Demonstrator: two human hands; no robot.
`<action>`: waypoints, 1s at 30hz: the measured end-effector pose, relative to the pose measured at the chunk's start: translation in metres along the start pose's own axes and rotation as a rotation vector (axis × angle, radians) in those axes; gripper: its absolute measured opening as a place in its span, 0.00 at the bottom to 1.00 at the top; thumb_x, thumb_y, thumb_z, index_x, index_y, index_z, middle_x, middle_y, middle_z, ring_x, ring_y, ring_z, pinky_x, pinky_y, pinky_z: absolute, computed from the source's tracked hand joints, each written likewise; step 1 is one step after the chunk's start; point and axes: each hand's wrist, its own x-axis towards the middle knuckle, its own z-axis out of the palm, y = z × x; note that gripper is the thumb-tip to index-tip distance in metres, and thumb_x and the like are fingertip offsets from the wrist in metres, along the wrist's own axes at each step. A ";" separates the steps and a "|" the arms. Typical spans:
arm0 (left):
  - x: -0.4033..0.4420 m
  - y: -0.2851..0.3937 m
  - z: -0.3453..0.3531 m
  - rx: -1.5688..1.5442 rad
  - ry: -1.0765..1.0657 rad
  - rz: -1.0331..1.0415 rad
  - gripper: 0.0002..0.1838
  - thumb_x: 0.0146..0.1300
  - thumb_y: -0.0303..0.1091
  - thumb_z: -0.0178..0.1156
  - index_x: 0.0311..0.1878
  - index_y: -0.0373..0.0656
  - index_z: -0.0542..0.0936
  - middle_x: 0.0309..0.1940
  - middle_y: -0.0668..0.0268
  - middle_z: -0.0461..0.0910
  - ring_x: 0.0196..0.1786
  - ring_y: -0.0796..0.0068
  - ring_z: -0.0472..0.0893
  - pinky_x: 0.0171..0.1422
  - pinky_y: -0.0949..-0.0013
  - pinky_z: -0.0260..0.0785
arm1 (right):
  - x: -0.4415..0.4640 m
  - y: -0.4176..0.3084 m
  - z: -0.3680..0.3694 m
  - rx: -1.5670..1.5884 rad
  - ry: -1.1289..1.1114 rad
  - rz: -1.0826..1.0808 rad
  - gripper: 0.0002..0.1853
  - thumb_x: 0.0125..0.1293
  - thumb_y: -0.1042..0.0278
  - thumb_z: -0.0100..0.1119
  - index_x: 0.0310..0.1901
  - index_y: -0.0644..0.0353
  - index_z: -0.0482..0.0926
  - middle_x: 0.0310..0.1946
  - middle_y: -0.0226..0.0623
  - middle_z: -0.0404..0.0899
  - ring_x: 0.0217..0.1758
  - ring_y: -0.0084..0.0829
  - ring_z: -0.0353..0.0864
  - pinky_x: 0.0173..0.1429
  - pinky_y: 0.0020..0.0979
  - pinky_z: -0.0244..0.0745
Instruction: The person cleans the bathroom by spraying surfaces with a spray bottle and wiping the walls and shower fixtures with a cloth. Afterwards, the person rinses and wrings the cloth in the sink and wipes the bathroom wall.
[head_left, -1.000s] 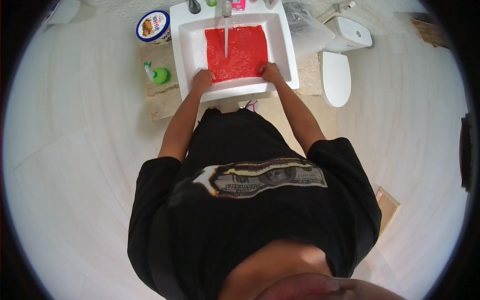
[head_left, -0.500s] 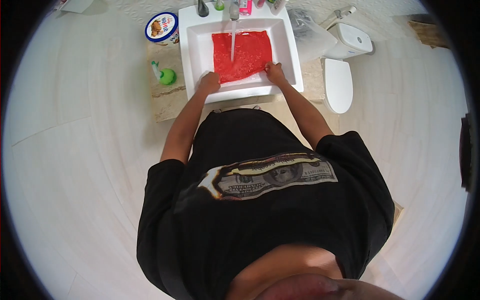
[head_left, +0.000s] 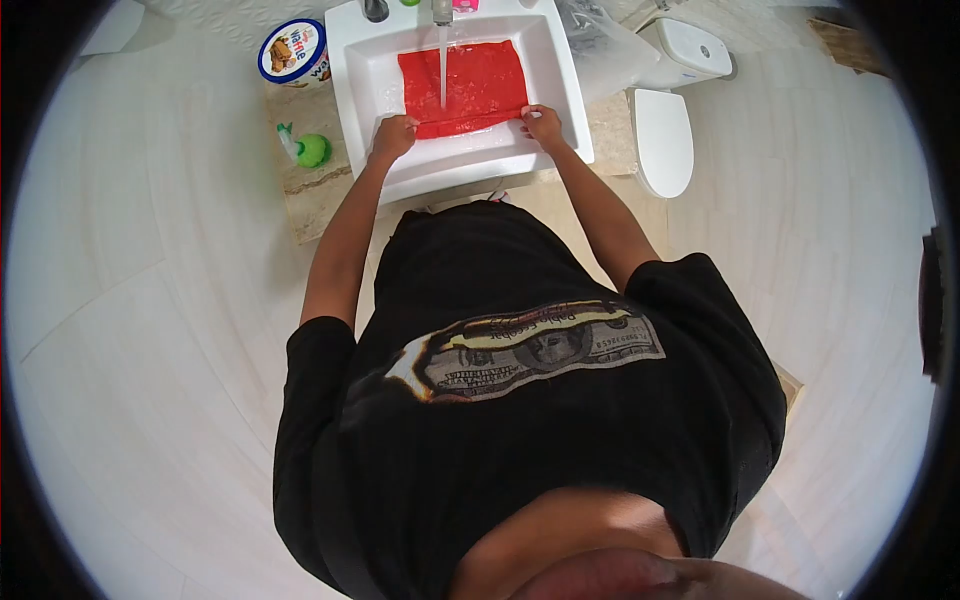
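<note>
A wet red cloth (head_left: 470, 85) lies spread in the white sink (head_left: 450, 170), and water from the faucet (head_left: 443, 12) pours onto it. Its near edge is folded up in a narrow band. My left hand (head_left: 396, 135) is closed on the near left corner of the cloth. At the near right corner, my right hand (head_left: 542, 127) pinches the same edge. The fingertips of both hands are partly hidden by the fold and the knuckles.
Left of the sink, a waffle tub (head_left: 294, 52) and a green spray bottle (head_left: 312, 150) stand on the stone counter (head_left: 305, 190). To the right are a clear plastic bag (head_left: 600, 50) and a white toilet (head_left: 664, 140). Several small items line the sink's back rim.
The near edge of the cloth has been lifted and folded away from me, with both hands holding its corners. The whole view has shifted slightly, so the sink appears higher and further left.
</note>
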 end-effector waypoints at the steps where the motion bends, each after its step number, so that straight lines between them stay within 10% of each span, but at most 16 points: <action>1: 0.002 -0.001 0.000 -0.019 0.017 -0.008 0.10 0.60 0.28 0.59 0.42 0.41 0.86 0.40 0.56 0.87 0.45 0.60 0.87 0.54 0.62 0.78 | 0.003 0.003 0.000 0.087 0.005 0.036 0.06 0.72 0.68 0.58 0.45 0.59 0.80 0.31 0.34 0.84 0.27 0.25 0.85 0.34 0.29 0.84; 10: 0.021 -0.001 -0.002 -0.073 0.122 -0.092 0.10 0.62 0.27 0.59 0.46 0.39 0.85 0.41 0.58 0.88 0.44 0.67 0.87 0.53 0.67 0.78 | 0.026 -0.018 -0.006 0.712 -0.025 0.178 0.07 0.73 0.78 0.50 0.42 0.73 0.76 0.33 0.43 0.79 0.36 0.37 0.84 0.48 0.35 0.90; 19: 0.032 -0.013 0.017 -0.007 0.238 -0.146 0.07 0.58 0.28 0.63 0.39 0.41 0.86 0.34 0.60 0.88 0.38 0.66 0.88 0.48 0.66 0.79 | 0.056 -0.002 0.018 1.011 0.233 0.585 0.06 0.73 0.77 0.48 0.44 0.72 0.72 0.35 0.46 0.78 0.40 0.41 0.82 0.50 0.42 0.88; 30: 0.039 -0.020 0.027 0.043 0.302 -0.209 0.08 0.57 0.30 0.64 0.39 0.40 0.86 0.32 0.60 0.88 0.36 0.69 0.88 0.47 0.67 0.79 | 0.063 0.008 0.020 0.969 0.162 0.562 0.09 0.74 0.73 0.42 0.49 0.66 0.72 0.41 0.43 0.79 0.48 0.43 0.83 0.59 0.43 0.82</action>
